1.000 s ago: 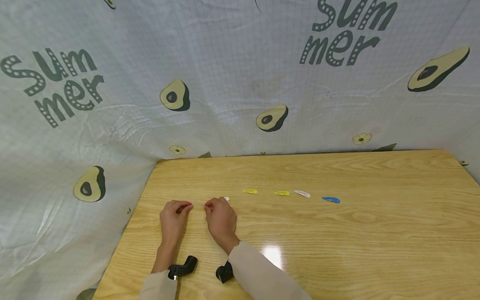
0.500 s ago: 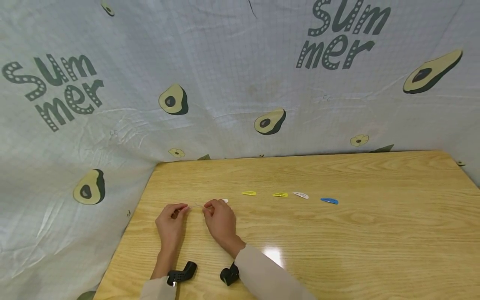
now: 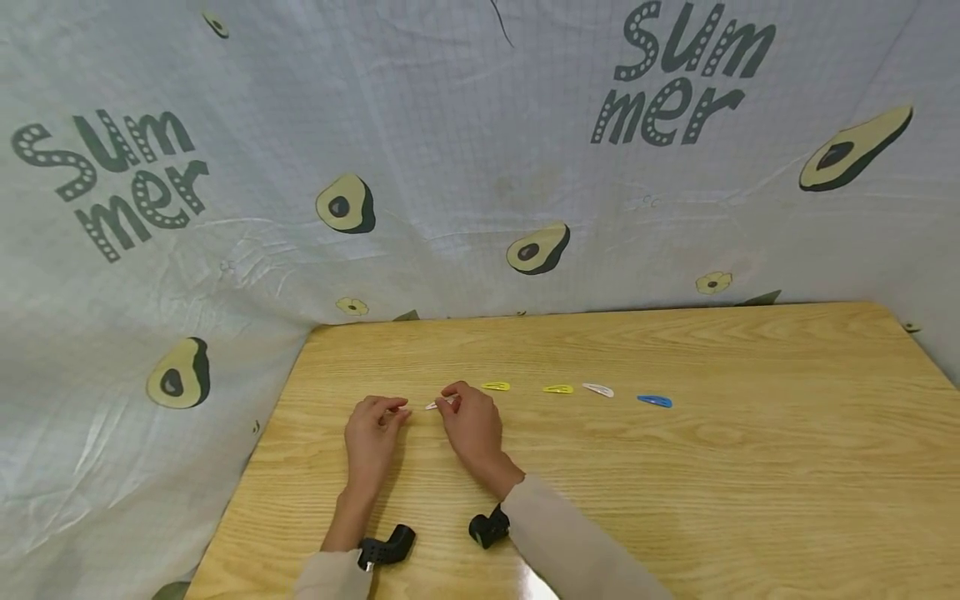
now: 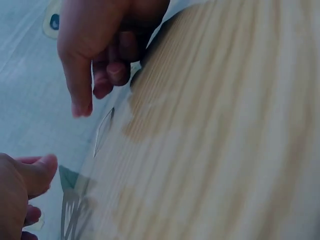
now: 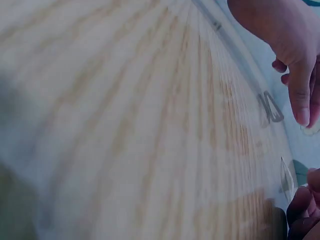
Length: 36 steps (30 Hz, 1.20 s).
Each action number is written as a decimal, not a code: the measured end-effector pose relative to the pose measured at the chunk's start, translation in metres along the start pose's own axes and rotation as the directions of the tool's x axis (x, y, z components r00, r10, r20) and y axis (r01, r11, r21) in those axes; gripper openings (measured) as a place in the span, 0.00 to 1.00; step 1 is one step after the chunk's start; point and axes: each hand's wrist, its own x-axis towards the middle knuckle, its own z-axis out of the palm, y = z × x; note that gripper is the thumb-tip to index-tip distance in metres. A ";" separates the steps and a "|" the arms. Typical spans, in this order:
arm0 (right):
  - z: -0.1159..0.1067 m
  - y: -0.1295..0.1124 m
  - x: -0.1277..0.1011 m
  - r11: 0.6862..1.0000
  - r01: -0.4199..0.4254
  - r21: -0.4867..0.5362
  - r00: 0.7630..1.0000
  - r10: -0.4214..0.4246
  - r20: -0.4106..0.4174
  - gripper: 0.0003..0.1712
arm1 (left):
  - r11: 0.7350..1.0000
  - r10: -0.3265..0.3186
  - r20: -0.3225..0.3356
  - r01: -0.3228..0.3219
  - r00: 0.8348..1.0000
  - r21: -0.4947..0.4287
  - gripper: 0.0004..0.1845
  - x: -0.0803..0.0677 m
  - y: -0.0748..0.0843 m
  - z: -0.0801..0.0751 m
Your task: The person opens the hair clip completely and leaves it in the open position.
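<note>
Now had a slim white teardrop-shaped hair clip (image 3: 431,406) lying lengthwise toward the loose, empty left hand (image 3: 371,435), nearer the seemingly empty, relaxed right hand (image 3: 476,427).

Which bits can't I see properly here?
Head view: part of the white clip, hidden by the right hand.
Head view: any marks on the blue clip, too small.
Left wrist view: what the thin loop is, too fine to tell.
Right wrist view: part of the left hand, cut off by the right edge.
</note>
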 end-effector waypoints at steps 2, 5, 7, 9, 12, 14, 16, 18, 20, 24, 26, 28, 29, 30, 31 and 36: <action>-0.002 0.002 0.002 1.000 -0.002 -0.021 1.000 0.003 0.019 0.07 | 0.999 -0.025 0.037 0.024 0.999 0.036 0.07 0.002 0.006 0.005; -0.003 0.005 0.004 0.999 0.006 -0.052 0.999 -0.004 0.037 0.08 | 0.995 -0.053 0.079 0.045 0.995 0.093 0.07 0.003 0.014 0.011; -0.004 0.006 0.005 0.998 0.016 -0.067 0.999 -0.013 0.048 0.08 | 0.991 -0.062 0.094 0.051 0.994 0.120 0.07 0.003 0.018 0.015; -0.004 0.005 0.005 0.997 0.026 -0.079 0.998 -0.022 0.056 0.09 | 0.990 -0.065 0.106 0.051 0.992 0.132 0.06 0.003 0.020 0.019; -0.005 0.006 0.006 0.994 0.034 -0.103 0.997 -0.027 0.069 0.08 | 0.989 -0.063 0.119 0.046 0.991 0.142 0.07 0.004 0.022 0.023; -0.004 0.006 0.007 0.992 0.031 -0.122 0.996 -0.021 0.081 0.08 | 0.986 -0.058 0.129 0.037 0.990 0.161 0.07 0.003 0.023 0.025; -0.004 0.006 0.008 0.990 0.024 -0.138 0.996 -0.011 0.092 0.07 | 0.982 -0.052 0.137 0.025 0.989 0.187 0.08 0.002 0.023 0.027; -0.004 0.006 0.009 0.989 0.013 -0.149 0.994 0.003 0.107 0.07 | 0.975 -0.038 0.141 0.006 0.989 0.222 0.08 0.002 0.022 0.029; -0.004 0.004 0.009 0.988 0.001 -0.153 0.992 0.018 0.124 0.06 | 0.968 -0.019 0.128 -0.014 0.992 0.251 0.07 0.002 0.023 0.030; -0.005 0.003 0.010 0.987 -0.017 -0.158 0.987 0.042 0.155 0.05 | 0.959 0.026 0.086 -0.049 0.996 0.280 0.05 0.002 0.023 0.031; -0.006 0.003 0.010 0.988 -0.024 -0.155 0.986 0.048 0.158 0.04 | 0.957 0.042 0.069 -0.060 0.997 0.282 0.04 0.002 0.022 0.032; -0.007 0.003 0.010 0.989 -0.021 -0.148 0.986 0.045 0.159 0.04 | 0.959 0.047 0.062 -0.062 0.997 0.278 0.04 0.002 0.021 0.033; -0.008 0.003 0.010 0.989 -0.020 -0.144 0.986 0.044 0.159 0.03 | 0.958 0.048 0.062 -0.064 0.997 0.279 0.04 0.002 0.021 0.033; -0.008 0.003 0.010 0.990 -0.021 -0.139 0.986 0.043 0.161 0.03 | 0.958 0.047 0.063 -0.063 0.997 0.279 0.04 0.002 0.020 0.033; -0.009 0.003 0.010 0.991 -0.020 -0.132 0.986 0.041 0.163 0.04 | 0.959 0.045 0.064 -0.061 0.997 0.277 0.04 0.002 0.020 0.033; -0.008 0.006 0.009 0.995 -0.012 -0.102 0.982 0.031 0.188 0.06 | 0.966 0.031 0.066 -0.047 0.997 0.253 0.05 0.003 0.018 0.032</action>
